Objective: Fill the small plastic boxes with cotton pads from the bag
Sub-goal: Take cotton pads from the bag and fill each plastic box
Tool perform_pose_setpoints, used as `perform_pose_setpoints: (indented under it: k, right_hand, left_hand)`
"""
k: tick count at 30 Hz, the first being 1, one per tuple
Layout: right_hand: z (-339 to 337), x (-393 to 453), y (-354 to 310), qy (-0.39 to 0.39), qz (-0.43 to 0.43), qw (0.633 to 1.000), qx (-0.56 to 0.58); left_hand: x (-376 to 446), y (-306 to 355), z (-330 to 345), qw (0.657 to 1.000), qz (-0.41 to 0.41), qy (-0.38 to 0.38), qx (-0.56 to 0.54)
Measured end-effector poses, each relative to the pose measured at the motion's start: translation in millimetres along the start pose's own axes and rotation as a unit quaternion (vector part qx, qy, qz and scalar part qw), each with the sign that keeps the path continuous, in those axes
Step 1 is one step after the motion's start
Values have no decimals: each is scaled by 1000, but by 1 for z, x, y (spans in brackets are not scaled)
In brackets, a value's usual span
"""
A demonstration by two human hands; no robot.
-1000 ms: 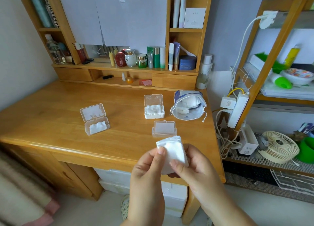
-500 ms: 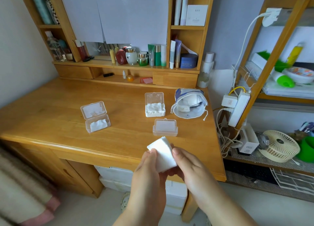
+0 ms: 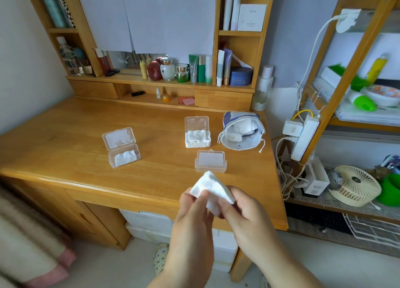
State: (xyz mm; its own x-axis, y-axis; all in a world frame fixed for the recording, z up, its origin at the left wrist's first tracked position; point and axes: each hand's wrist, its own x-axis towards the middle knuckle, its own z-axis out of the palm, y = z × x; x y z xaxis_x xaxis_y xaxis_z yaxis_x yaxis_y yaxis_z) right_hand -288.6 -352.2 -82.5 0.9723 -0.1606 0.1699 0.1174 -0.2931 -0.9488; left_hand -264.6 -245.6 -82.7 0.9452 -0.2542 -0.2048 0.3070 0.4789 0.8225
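Both hands hold a small stack of white cotton pads [image 3: 211,187] above the desk's front edge. My left hand [image 3: 193,209] pinches its left corner and my right hand [image 3: 244,209] grips its right side. Just beyond the pads sits a shut clear plastic box [image 3: 210,161]. Farther back an open box [image 3: 197,134] is packed with pads. At the left another open box [image 3: 122,147] holds a few pads. The white drawstring bag [image 3: 241,133] lies open on its side at the right, pads showing inside.
The wooden desk [image 3: 65,136] carries a back shelf crowded with cosmetic bottles and jars [image 3: 173,71]. To the right stand a wooden rack with a power strip [image 3: 305,136], cables and a small fan [image 3: 356,186]. White storage bins sit under the desk.
The pad stack has tilted and spread a little between my fingers, my left fingers shifting along its left corner. The boxes and the bag have stayed where they were.
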Motion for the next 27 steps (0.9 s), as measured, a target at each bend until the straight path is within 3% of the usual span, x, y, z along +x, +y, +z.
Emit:
perform_pose_setpoints:
  k: [3,6,7,8,10,12,14,18,20,23,27]
  right_hand:
    - [-14,4,-2,-41,-37,991,-121]
    - [-26,9,-5,-69,-71,969,-228]
    - [-27,10,-5,-55,-72,973,-212]
    - [-27,11,-6,-33,-56,986,-151]
    - [-22,13,-8,-12,7,998,65]
    - [-18,12,-9,-2,48,979,199]
    - [-17,11,-9,15,13,987,161]
    - [-25,10,-13,-1,-47,998,52]
    - [-25,11,-15,-7,-54,998,43]
    - [-13,6,-16,-1,-38,991,130]
    - [14,1,-14,93,-10,985,148]
  left_hand:
    - [7,15,-14,969,139,-29,203]
    - [14,36,-20,882,208,-57,419]
    - [16,39,-21,881,199,-63,425]
    - [16,41,-20,902,175,-77,388]
    - [16,38,-18,965,102,-108,217]
    - [13,30,-15,986,48,-134,87]
    - [10,27,-13,984,44,-160,69]
    - [4,31,-7,957,122,-176,197]
    - [0,29,0,938,193,-125,258]
    - [-2,20,8,924,279,-23,261]
    - [-4,3,12,929,289,29,229]
